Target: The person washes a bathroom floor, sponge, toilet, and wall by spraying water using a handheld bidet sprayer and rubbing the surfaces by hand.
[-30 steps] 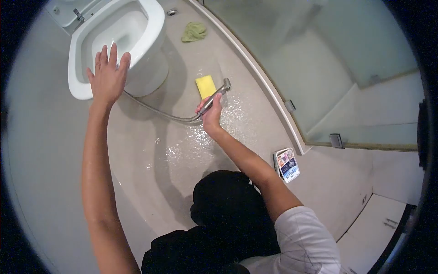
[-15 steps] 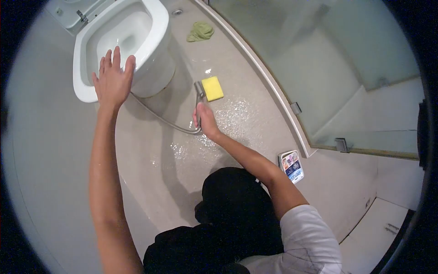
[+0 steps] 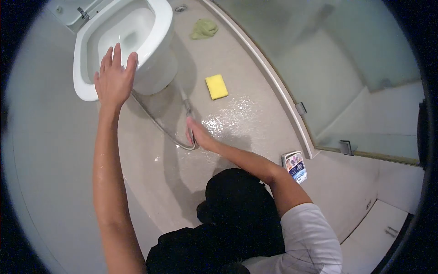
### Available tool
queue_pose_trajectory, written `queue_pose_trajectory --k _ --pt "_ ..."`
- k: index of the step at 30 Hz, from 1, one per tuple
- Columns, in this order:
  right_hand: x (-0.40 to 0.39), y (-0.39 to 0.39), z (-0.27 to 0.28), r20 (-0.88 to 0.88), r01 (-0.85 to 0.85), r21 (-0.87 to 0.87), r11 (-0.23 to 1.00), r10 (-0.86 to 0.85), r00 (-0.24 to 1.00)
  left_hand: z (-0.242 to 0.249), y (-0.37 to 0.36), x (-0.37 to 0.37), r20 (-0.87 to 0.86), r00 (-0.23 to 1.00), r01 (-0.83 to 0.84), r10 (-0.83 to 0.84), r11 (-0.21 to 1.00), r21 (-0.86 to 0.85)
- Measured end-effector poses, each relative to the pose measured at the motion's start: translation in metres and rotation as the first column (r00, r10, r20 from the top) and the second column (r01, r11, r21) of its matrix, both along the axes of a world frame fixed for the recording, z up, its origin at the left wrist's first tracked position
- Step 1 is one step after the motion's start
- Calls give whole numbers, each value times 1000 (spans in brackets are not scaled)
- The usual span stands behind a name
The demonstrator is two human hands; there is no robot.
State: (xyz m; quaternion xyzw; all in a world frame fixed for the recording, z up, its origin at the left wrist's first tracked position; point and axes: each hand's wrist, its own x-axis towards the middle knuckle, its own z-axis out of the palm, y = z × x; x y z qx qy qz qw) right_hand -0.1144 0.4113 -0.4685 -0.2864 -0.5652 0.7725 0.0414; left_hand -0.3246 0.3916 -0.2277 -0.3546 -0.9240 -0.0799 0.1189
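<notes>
My right hand (image 3: 199,134) is wrapped round the handle of a metal spray hose head (image 3: 188,108), low over the wet floor (image 3: 237,118). A stream of water leaves its nozzle toward the base of the toilet (image 3: 157,75). From the handle's lower end the grey hose (image 3: 157,124) curves back beneath the toilet. My left hand (image 3: 114,80) is open, fingers spread, overlapping the front rim of the bowl in this view. To the right of the spray head lies a yellow sponge (image 3: 216,86) on the floor.
A crumpled green cloth (image 3: 204,28) lies beyond the sponge, near a floor drain (image 3: 180,8). Along the right runs a raised shower kerb (image 3: 273,77) with a glass panel (image 3: 319,68). Beside my right arm stands a labelled packet (image 3: 294,166).
My right hand has moved toward me and slightly left with the spray head, which now points at the toilet base with water streaming out. My left hand stays nearly in place.
</notes>
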Motion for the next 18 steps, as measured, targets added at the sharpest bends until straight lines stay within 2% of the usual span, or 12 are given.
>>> queue_pose_trajectory --k 1,2,4,5,6,8,10,18 --pt "-5 4 -8 -52 84 -317 945 -105 993 -1 0 -1 0 1000 8 -8 1000 24" --pt "-8 7 -8 -52 83 -318 944 -105 993 -1 1 -2 0 1000 16 -16 999 50" --pt "-16 15 -7 20 304 -421 854 -326 945 -2 1 -3 -1 1000 21 -21 998 52" --pt "-19 25 -19 -68 255 -366 895 -299 952 -2 1 -3 -1 1000 25 -25 998 56" --pt "-23 31 -10 -66 253 -369 894 -296 953 -2 1 -4 1 1000 22 -22 998 52" --pt "-29 43 3 -200 373 -165 913 -402 894 -2 1 -6 3 1000 23 -23 999 48" --pt "-36 52 10 -211 392 -185 901 -426 880 -2 1 -5 0 1000 20 -20 999 49" --pt "-48 79 51 -266 369 87 925 -335 904 0 2 -2 7 1000 27 -27 998 56"
